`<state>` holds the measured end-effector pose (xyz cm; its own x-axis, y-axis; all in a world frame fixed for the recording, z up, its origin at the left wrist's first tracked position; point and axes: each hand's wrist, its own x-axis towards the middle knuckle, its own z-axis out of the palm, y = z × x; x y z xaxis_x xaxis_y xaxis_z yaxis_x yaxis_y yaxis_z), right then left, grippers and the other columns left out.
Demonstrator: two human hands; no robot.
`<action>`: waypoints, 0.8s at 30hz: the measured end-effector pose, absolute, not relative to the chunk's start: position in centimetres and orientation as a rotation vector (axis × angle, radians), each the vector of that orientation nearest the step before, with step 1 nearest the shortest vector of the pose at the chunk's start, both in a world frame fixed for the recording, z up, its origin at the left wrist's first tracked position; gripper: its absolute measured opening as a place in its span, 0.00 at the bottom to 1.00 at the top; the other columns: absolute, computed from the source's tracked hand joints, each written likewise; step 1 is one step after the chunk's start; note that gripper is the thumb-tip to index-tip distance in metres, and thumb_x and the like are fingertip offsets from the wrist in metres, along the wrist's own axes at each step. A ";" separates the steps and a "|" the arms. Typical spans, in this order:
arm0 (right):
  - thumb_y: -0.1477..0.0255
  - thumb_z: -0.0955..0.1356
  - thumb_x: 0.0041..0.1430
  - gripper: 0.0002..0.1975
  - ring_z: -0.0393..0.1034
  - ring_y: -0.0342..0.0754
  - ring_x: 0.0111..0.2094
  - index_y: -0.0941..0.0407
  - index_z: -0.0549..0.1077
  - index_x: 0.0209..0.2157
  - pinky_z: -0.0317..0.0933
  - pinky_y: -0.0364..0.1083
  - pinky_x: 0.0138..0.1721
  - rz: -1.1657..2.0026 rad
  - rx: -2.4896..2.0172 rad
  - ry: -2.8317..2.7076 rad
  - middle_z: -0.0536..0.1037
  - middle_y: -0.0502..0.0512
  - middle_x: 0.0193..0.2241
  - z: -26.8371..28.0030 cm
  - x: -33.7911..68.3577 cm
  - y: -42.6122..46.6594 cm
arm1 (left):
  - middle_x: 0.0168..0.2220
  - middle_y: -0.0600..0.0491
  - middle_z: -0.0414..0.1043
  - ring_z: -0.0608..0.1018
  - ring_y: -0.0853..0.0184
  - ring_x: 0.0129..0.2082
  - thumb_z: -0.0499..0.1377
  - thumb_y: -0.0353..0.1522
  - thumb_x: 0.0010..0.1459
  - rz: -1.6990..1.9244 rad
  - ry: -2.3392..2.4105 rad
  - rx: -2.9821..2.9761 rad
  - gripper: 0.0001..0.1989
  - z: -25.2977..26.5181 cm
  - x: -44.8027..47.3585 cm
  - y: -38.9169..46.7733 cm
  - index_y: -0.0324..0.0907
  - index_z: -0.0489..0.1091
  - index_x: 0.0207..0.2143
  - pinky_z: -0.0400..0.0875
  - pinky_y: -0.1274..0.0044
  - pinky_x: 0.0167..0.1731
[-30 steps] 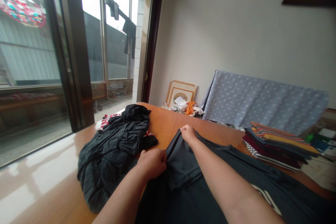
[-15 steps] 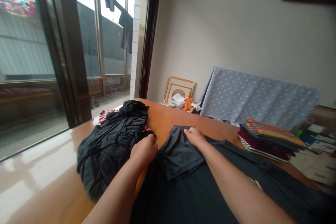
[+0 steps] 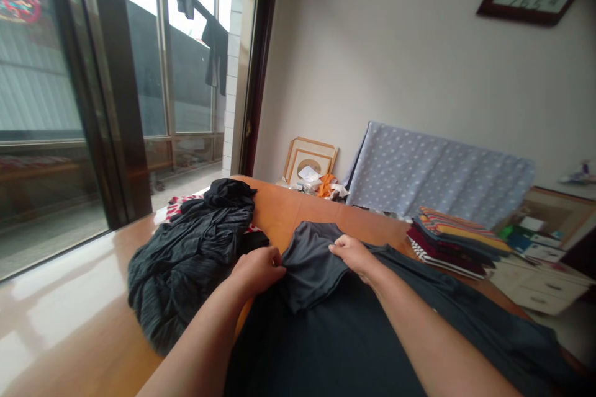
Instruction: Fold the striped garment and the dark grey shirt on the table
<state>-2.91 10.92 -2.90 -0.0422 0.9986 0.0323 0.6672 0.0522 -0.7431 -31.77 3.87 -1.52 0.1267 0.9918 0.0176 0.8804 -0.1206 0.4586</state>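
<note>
A dark shirt [image 3: 326,347] lies spread across the near part of the table, its sleeve folded inward over the body. My left hand [image 3: 261,270] is closed in a pinch at the left edge of the folded sleeve [image 3: 311,263]. Opposite it, my right hand [image 3: 351,254] pinches the sleeve's right side between thumb and fingers. The rest of the shirt runs to the right beneath my right forearm. Close by my left hand sits a crumpled heap of dark grey clothes [image 3: 186,267], with red-and-white patterned cloth [image 3: 179,206] showing under it.
A folded stack of clothes [image 3: 459,232] stands on the table's right side, striped cloth on top. Behind the wooden table [image 3: 298,201] are a polka-dot cloth [image 3: 433,167], leaning frames [image 3: 311,158] and a white drawer cabinet [image 3: 540,285]. A glass door [image 3: 41,105] borders the left.
The view has turned slightly right, showing more of the wall clock and drawer cabinet. Both hands stay on the sleeve; its fold has shifted a little, and the left fingers have tilted toward it.
</note>
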 end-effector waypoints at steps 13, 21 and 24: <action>0.59 0.64 0.65 0.15 0.74 0.50 0.42 0.45 0.76 0.48 0.57 0.44 0.39 0.061 -1.805 -2.331 0.76 0.53 0.43 -2.1 -3.6 3.0 | 0.42 0.53 0.76 0.77 0.60 0.43 0.59 0.31 0.47 0.428 1.742 2.336 0.11 -0.6 -30.9 3.2 0.49 0.72 0.36 0.64 0.74 0.37; 0.62 0.63 0.65 0.18 0.74 0.52 0.46 0.44 0.74 0.54 0.60 0.45 0.44 0.154 -1.866 -2.305 0.77 0.55 0.46 -1.9 -2.3 -1.3 | 0.39 0.50 0.78 0.77 0.57 0.44 0.58 0.39 0.53 0.355 1.791 2.312 0.08 0.5 -29.3 1.9 0.46 0.73 0.31 0.63 0.68 0.46; 0.62 0.64 0.64 0.19 0.74 0.53 0.47 0.44 0.73 0.55 0.60 0.46 0.46 0.174 -1.858 -2.290 0.77 0.56 0.47 -1.6 -1.6 -3.0 | 0.40 0.49 0.78 0.77 0.55 0.46 0.60 0.42 0.52 0.360 1.835 2.323 0.10 0.9 -28.7 1.3 0.46 0.73 0.31 0.62 0.66 0.48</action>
